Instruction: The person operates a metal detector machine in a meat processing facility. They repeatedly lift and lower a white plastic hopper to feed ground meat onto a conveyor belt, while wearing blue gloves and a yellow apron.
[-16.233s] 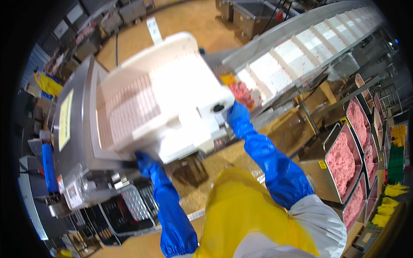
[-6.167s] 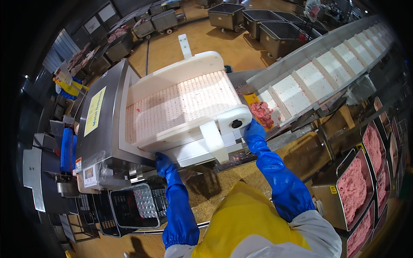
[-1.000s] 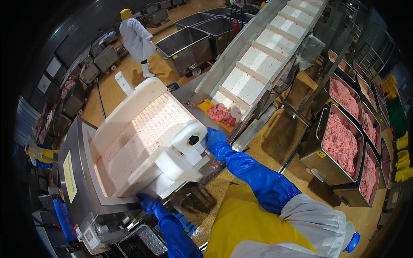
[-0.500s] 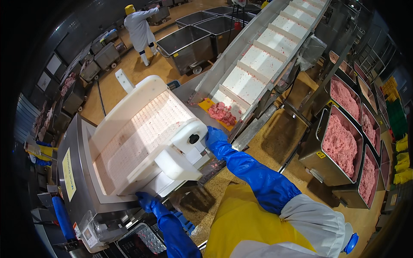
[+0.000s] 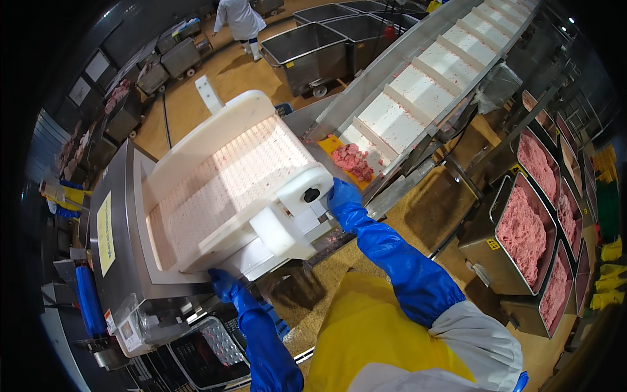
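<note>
My right hand [image 5: 343, 196], in a blue glove and sleeve, touches the outer end of the white side guard [image 5: 318, 175] on a short conveyor; its fingertips are hidden against the guard. Lower left, my left hand [image 5: 224, 284], also in blue, rests at the machine's near edge, beside the foot of the white guard. Its fingers show too small and dark to read. Between the guards, the textured white belt [image 5: 225, 186] carries only pinkish smears. Past its far end, pink ground meat [image 5: 353, 161] lies at the foot of an inclined cleated conveyor [image 5: 405, 108].
Steel tubs of ground meat [image 5: 522, 228] stand at right. Steel bins [image 5: 307, 55] and a person in a white coat [image 5: 238, 23] are beyond the machine. At lower left are a control box [image 5: 129, 332] and black crates [image 5: 206, 356]; the steel housing [image 5: 121, 215] stands at left.
The whole view has shifted, so the machine and tubs sit farther right. Both my hands keep their places on the machine. The person in the white coat has lowered the raised arm.
</note>
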Demonstrator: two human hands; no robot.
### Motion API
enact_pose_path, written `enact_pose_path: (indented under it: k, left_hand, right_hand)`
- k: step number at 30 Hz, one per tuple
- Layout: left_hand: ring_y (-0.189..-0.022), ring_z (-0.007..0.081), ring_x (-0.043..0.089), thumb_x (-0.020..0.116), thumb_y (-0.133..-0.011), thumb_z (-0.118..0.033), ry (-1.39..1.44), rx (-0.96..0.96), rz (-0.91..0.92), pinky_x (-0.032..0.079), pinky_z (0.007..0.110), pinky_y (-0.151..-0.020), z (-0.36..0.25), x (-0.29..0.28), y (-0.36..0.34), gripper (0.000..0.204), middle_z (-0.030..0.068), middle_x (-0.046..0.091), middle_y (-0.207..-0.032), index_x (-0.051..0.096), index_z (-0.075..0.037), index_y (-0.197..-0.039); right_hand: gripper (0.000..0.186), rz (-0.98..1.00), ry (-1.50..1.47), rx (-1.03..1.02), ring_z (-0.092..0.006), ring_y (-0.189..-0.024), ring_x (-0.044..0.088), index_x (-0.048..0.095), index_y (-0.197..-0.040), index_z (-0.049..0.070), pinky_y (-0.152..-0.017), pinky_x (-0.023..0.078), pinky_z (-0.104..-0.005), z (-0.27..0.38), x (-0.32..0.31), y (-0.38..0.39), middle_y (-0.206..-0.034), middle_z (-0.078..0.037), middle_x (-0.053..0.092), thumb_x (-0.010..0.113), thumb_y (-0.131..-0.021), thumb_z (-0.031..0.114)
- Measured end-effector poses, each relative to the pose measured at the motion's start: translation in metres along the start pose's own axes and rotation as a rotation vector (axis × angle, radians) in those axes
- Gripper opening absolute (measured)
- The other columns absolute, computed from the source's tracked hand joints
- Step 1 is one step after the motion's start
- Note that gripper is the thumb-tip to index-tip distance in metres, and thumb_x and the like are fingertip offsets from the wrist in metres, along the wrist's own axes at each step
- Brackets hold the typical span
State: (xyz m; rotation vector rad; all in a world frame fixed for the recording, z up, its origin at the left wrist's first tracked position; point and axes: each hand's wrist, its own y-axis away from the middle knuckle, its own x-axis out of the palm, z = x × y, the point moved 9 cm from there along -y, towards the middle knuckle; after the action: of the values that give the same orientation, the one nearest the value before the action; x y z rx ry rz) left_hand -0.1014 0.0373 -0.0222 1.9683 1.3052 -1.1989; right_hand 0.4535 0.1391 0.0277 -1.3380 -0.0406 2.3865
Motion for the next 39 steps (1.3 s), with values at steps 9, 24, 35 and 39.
enact_pose_path:
  k: [9, 24, 35, 39]
  left_hand:
    - [-0.097, 0.0469, 0.070, 0.030, -0.100, -0.068, -0.041, 0.017, 0.042, 0.056, 0.054, -0.087, -0.014, 0.005, 0.007, 0.081, 0.0234, 0.075, -0.101, 0.078, -0.003, -0.100]
    - [-0.094, 0.0450, 0.072, 0.031, -0.102, -0.064, 0.034, 0.033, 0.062, 0.058, 0.053, -0.086, -0.014, 0.000, 0.008, 0.078, 0.0231, 0.075, -0.098, 0.078, -0.003, -0.099]
    - [-0.100, 0.0475, 0.069, 0.026, -0.103, -0.064, -0.048, 0.015, 0.125, 0.054, 0.054, -0.091, -0.020, -0.008, 0.017, 0.080, 0.0248, 0.074, -0.105, 0.076, -0.001, -0.109]
    - [-0.092, 0.0479, 0.070, 0.030, -0.103, -0.062, -0.021, 0.023, 0.042, 0.057, 0.054, -0.083, -0.012, -0.007, 0.007, 0.078, 0.0255, 0.074, -0.096, 0.077, 0.000, -0.103]
  right_hand:
    - [0.019, -0.006, 0.055, 0.063, -0.0416, -0.085, 0.070, 0.067, -0.102, 0.007, -0.076, 0.056, -0.0534, -0.014, -0.001, -0.002, -0.090, -0.021, 0.072, 0.059, -0.089, 0.019]
    - [0.018, -0.041, 0.017, 0.049, -0.0412, -0.086, 0.071, 0.068, -0.097, 0.007, -0.078, 0.056, -0.0527, 0.002, -0.010, 0.003, -0.091, -0.020, 0.073, 0.061, -0.089, 0.022]
    - [0.020, -0.021, -0.029, 0.030, -0.0396, -0.086, 0.071, 0.068, -0.102, 0.007, -0.079, 0.056, -0.0524, -0.007, -0.003, -0.001, -0.094, -0.018, 0.073, 0.058, -0.089, 0.018]
    - [0.020, -0.020, -0.016, 0.026, -0.0403, -0.087, 0.070, 0.068, -0.103, 0.008, -0.079, 0.056, -0.0529, -0.001, -0.005, 0.000, -0.095, -0.018, 0.073, 0.059, -0.088, 0.017]
